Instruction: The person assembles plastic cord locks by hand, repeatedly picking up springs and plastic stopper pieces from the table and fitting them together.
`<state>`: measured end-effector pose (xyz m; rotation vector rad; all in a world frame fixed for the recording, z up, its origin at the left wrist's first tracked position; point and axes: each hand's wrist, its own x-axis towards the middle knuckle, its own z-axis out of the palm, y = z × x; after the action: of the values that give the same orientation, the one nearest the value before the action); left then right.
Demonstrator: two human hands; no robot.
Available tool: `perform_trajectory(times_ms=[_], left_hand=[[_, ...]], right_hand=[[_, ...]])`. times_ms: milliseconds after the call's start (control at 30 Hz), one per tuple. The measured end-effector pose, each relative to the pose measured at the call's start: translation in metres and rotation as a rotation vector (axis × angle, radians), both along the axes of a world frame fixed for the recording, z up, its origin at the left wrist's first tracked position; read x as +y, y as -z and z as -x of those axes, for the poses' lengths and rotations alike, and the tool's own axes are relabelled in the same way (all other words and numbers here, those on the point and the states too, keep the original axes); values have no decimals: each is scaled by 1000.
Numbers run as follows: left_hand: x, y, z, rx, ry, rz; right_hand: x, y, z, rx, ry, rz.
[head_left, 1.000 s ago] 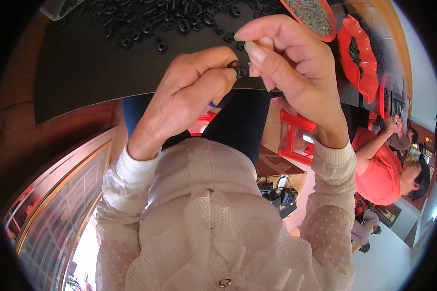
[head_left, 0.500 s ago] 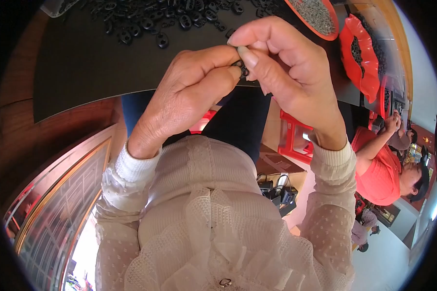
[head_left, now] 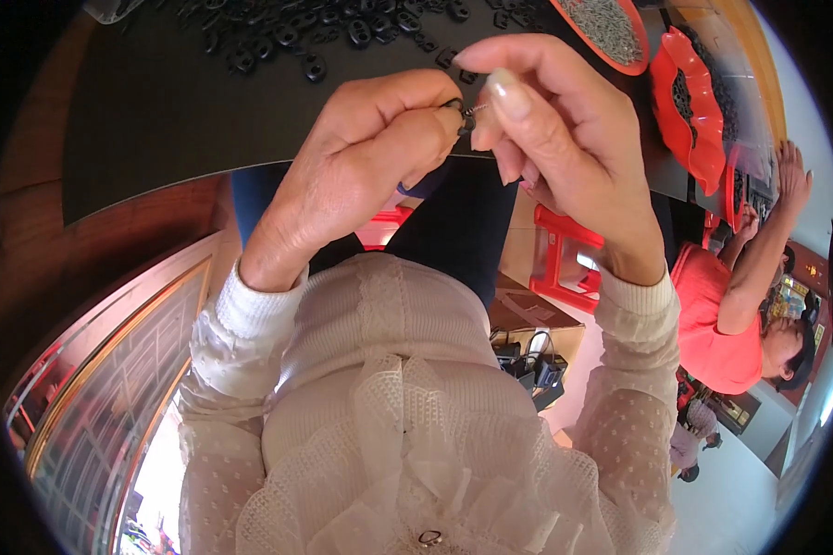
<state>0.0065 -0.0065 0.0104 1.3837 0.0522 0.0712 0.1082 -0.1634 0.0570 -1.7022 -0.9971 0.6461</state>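
Note:
My left hand (head_left: 370, 157) is closed, pinching a small black plastic cord-lock part (head_left: 466, 122) between thumb and forefinger just above the table's near edge. A tiny metal spring (head_left: 477, 109) sticks out of that part toward my right hand. My right hand (head_left: 565, 139) is close beside it on the right, its thumb and forefinger spread apart. Whether its other fingertips touch the part I cannot tell. Several similar black parts (head_left: 359, 33) lie scattered over the dark table mat (head_left: 176, 120) beyond my hands.
An orange-red dish (head_left: 642, 57) of small metal springs stands at the far right. Next to it is a red wavy-edged dish (head_left: 708, 129) with black pieces. A co-worker in a red shirt (head_left: 722, 342) sits to the right. A red stool (head_left: 551, 259) stands below the table.
My right thumb and forefinger have parted and drawn back from the black part, bringing the spring into view. My left hand keeps its pinch. The co-worker's arm has risen.

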Motion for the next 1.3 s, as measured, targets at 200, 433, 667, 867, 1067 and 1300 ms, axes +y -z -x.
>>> perform_trajectory(times_ms=[200,433,667,867,1067,1300], left_hand=[[1,-4,-1,8,8,-31],[2,-1,-1,-22,32,-44],[-2,5,0,-18,29,0],[-2,7,-1,-49,20,-41],[-1,7,-1,-61,18,-92],[-1,6,-1,-110,16,-117]], right_hand=[[-8,4,-5,-68,-5,-43],[-3,11,-4,-156,-67,-63],[2,11,-3,-251,-41,-6],[1,18,-3,-347,-46,-32],[4,20,-1,-365,-41,-59],[4,20,5,-310,-1,-55]])
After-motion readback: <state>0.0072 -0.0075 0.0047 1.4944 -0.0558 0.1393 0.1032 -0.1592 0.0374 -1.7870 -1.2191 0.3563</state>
